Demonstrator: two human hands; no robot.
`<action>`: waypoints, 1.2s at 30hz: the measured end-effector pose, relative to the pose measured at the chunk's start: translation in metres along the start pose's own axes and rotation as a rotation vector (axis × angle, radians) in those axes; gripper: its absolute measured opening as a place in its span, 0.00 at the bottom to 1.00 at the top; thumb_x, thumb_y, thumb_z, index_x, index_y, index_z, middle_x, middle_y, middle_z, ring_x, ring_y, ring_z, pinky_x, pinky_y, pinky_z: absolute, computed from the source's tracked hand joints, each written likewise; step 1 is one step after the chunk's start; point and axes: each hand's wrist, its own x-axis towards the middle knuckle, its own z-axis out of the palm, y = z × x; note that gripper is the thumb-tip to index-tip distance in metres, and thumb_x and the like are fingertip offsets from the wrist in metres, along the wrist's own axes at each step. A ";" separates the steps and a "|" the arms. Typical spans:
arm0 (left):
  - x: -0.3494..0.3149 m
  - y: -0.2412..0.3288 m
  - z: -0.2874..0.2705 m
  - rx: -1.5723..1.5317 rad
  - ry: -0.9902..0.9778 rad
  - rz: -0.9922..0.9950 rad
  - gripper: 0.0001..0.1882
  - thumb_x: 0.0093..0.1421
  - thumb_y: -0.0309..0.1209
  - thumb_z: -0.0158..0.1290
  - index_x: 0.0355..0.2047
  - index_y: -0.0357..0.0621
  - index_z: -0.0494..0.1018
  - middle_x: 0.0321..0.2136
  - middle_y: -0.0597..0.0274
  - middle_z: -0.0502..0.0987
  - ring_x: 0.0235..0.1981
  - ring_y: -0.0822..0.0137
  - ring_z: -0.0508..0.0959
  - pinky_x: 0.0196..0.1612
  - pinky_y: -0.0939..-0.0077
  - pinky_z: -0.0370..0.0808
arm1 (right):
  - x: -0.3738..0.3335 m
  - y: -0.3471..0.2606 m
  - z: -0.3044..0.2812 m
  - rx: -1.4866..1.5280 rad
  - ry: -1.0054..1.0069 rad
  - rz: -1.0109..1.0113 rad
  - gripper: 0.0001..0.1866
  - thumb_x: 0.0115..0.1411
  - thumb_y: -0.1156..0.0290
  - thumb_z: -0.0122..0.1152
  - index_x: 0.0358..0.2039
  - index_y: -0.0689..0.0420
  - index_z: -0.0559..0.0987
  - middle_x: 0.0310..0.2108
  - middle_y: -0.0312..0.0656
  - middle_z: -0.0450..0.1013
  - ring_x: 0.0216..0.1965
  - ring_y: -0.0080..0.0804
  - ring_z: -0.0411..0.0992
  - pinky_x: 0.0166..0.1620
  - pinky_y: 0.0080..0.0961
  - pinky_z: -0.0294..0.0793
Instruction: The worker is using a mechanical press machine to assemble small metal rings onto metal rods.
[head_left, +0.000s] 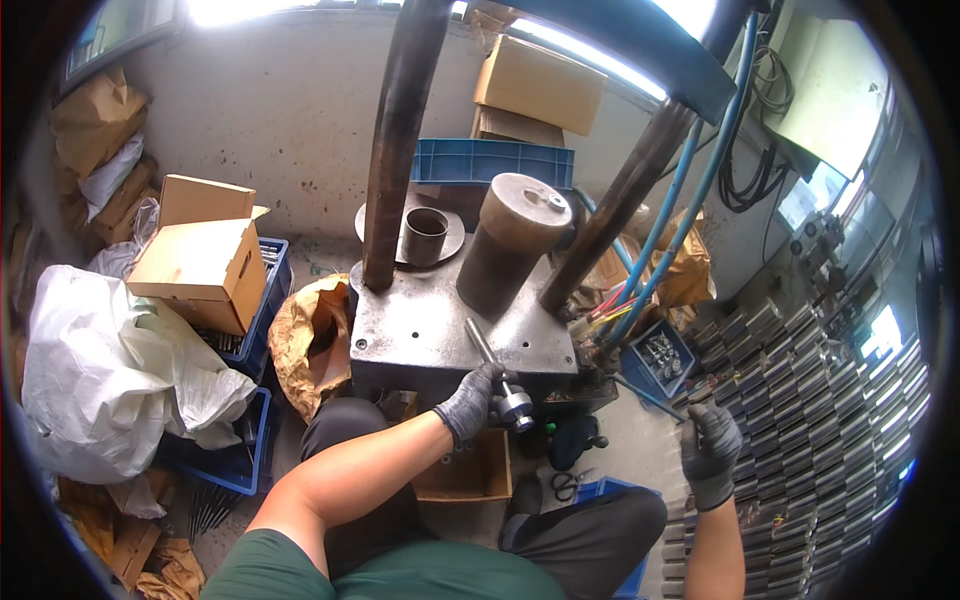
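My left hand [470, 402], in a dark grey glove, is closed around a steel shaft [481, 341]. Its thin end points up over the front of the metal press table [420, 330]; a thick ringed collar [514, 404] sits at its lower end, beside my fingers. Off to the right, my right hand [712, 455], gloved alike, has its fingers curled at the tip of a thin blue lever [648, 397] that slants out from the press. On the table stand a tall steel cylinder [497, 255] with a holed top and, farther left, a short open ring [426, 236].
Two thick steel columns [392, 150] rise from the table. Stacked metal tubes [810, 440] fill the right side. An open carton [465, 475] is below the table front. Blue crates and a white sack [100, 370] lie left. Blue hoses [672, 235] hang behind the right column.
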 end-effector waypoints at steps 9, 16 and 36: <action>0.015 -0.003 -0.002 0.011 0.031 0.002 0.22 0.73 0.53 0.45 0.38 0.48 0.74 0.25 0.61 0.78 0.23 0.62 0.82 0.29 0.61 0.85 | -0.050 -0.125 0.103 0.920 -0.107 0.527 0.14 0.60 0.81 0.60 0.47 0.62 0.80 0.42 0.46 0.82 0.45 0.37 0.80 0.50 0.31 0.78; 0.003 -0.040 -0.014 0.282 -0.072 -0.058 0.29 0.71 0.60 0.46 0.37 0.44 0.77 0.22 0.65 0.78 0.24 0.68 0.81 0.24 0.75 0.74 | -0.062 -0.138 0.142 1.522 -0.312 1.262 0.26 0.70 0.59 0.58 0.63 0.59 0.71 0.54 0.47 0.76 0.52 0.38 0.76 0.57 0.38 0.75; -0.037 -0.021 -0.037 1.152 -0.422 0.481 0.25 0.58 0.15 0.47 0.57 0.39 0.70 0.47 0.60 0.77 0.50 0.68 0.76 0.56 0.74 0.73 | -0.042 -0.137 0.141 1.874 -0.142 1.392 0.26 0.73 0.40 0.45 0.41 0.49 0.78 0.19 0.37 0.75 0.14 0.23 0.69 0.19 0.21 0.70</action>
